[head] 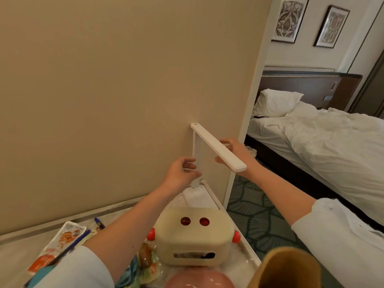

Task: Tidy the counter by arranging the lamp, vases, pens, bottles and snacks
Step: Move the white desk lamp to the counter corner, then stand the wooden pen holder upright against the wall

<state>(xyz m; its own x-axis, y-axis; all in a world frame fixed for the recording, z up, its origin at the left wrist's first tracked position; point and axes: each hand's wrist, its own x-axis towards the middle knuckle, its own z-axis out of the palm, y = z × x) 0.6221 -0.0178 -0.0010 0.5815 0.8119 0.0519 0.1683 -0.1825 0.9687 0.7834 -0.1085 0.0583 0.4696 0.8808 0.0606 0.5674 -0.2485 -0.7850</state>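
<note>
A white folding desk lamp [209, 142] stands at the counter's far right corner against the beige wall. My left hand [181, 173] grips its upright stem low down. My right hand [234, 151] holds the flat light bar from underneath, near its free end. A cream robot-shaped box [193, 235] with red eyes and knobs sits nearer me. A pink vase [199, 279] and a mustard-yellow vase [286, 269] show at the bottom edge. An orange-and-white snack packet [58, 246] and blue pens [99, 223] lie at the left, with more wrapped snacks [145, 260] beside the box.
The marble counter [18, 254] ends at a white rim [216, 201] on the right, with patterned carpet [259, 217] below. A bed [332, 146] with white linen fills the room beyond. The wall [104, 90] runs close behind the lamp.
</note>
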